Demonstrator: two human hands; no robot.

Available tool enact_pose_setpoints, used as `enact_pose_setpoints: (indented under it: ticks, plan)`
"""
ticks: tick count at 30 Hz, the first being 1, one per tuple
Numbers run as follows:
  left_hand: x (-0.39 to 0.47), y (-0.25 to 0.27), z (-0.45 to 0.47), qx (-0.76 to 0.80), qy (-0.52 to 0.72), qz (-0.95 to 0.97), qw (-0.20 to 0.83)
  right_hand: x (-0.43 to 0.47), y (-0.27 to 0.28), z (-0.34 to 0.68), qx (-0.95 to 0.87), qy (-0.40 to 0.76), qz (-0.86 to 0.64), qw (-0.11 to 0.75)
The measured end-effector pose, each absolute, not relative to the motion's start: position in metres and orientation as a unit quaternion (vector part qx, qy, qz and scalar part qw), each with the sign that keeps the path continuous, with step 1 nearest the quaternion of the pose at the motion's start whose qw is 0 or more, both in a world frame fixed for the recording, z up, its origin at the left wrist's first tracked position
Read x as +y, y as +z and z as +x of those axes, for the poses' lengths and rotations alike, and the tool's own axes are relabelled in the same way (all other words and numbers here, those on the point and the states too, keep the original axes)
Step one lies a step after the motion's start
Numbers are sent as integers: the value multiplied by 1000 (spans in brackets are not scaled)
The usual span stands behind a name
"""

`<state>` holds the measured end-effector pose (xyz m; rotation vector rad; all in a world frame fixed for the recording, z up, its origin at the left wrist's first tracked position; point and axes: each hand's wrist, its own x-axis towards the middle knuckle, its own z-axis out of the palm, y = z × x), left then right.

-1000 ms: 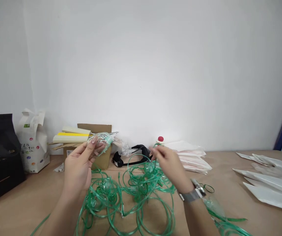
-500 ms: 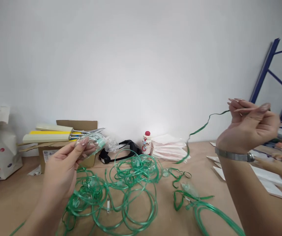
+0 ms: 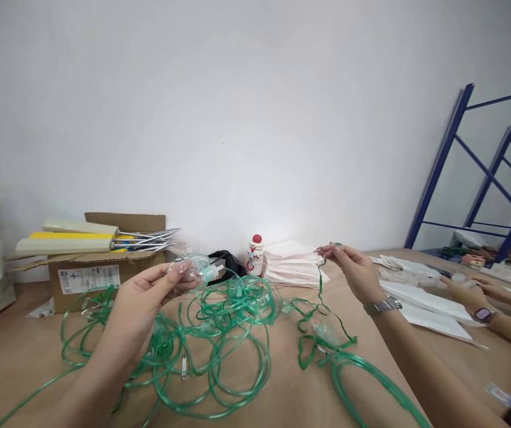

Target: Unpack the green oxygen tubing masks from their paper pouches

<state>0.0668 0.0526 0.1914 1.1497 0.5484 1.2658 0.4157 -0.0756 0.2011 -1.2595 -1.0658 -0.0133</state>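
My left hand [image 3: 146,297] is closed on a clear oxygen mask [image 3: 206,270] with a pale green connector, held above the table at the left of centre. At the right, my right hand [image 3: 354,268] pinches a thin green strap [image 3: 320,284] between thumb and fingers. The strap hangs down towards more green straps on the table; where its ends are I cannot tell. Below my hands lies a tangle of green tubing [image 3: 264,362] with several clear masks among it. Another clear mask [image 3: 325,334] with straps and coiled tubing [image 3: 374,373] lies at the right.
A cardboard box [image 3: 99,279] holding pale and yellow handled metal rods stands behind my left hand. A bottle with a red cap [image 3: 255,255] and a paper stack [image 3: 289,264] are at the back. At the right are white packets [image 3: 429,306], another person's hands [image 3: 467,294] and a blue rack [image 3: 438,160].
My right hand has come down and inward to the left, and the strap it pinches hangs downward instead of stretching sideways. My left hand keeps the mask. The view has turned rightward.
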Motion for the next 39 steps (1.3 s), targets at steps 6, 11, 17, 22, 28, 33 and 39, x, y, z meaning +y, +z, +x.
enact_pose_setpoints:
  ticks: [6, 11, 17, 22, 28, 33, 39]
  plan:
    - [50, 192, 69, 240, 538, 507, 629, -68, 206, 417, -502, -57, -670, 544]
    - [45, 194, 72, 215, 480, 460, 715, -50, 192, 380, -499, -82, -733, 455]
    - [30, 210, 61, 183, 441, 469, 743, -48, 237, 259, -717, -108, -520, 451]
    - [24, 218, 44, 201, 466, 504, 699, -52, 243, 198, -783, -70, -441, 432]
    - [27, 218, 38, 249, 452, 572, 638, -27, 217, 191, -774, -101, -455, 429]
    - [27, 214, 44, 241, 425, 675, 553, -14, 212, 191, -774, -119, -465, 414]
    - [31, 207, 52, 252, 432, 703, 505, -9, 206, 189, -768, -154, -479, 397]
